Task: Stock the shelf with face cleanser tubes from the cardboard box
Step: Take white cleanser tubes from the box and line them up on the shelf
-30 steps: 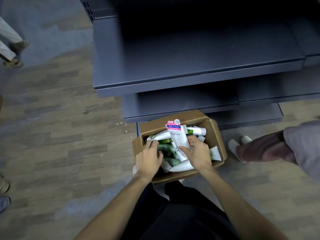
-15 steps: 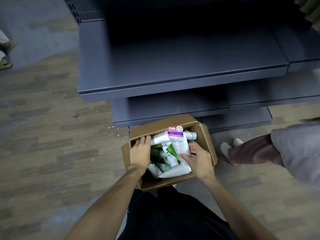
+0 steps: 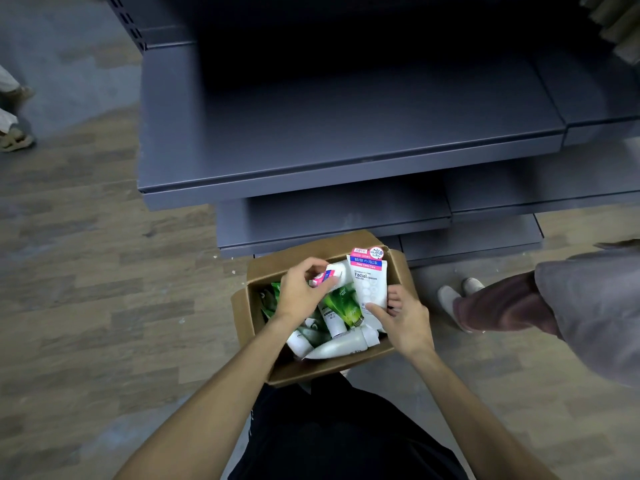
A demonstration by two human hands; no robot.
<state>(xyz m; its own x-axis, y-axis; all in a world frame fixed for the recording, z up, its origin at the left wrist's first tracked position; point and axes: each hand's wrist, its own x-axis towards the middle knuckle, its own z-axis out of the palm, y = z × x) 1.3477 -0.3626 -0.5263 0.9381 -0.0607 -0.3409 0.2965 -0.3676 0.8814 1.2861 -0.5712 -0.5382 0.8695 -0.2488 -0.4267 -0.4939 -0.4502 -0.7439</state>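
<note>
An open cardboard box (image 3: 244,308) sits on the floor at the foot of a dark grey shelf unit (image 3: 346,157). It holds several white and green cleanser tubes (image 3: 341,308). My right hand (image 3: 403,315) pinches the lower end of an upright white facial cleanser tube (image 3: 370,278) with a pink and blue top. My left hand (image 3: 299,292) grips a second white tube (image 3: 330,273) with a pink end, lifted over the box's back left part.
Another person's leg (image 3: 502,304) and white shoes (image 3: 453,292) stand right beside the box on the right. A second person's sandalled feet (image 3: 15,138) are at the far left. Wood-pattern floor (image 3: 104,306) lies to the left of the box.
My left hand has closed round a white tube with a pink end and raised it. My right hand keeps its tube upright. The camera has shifted a little.
</note>
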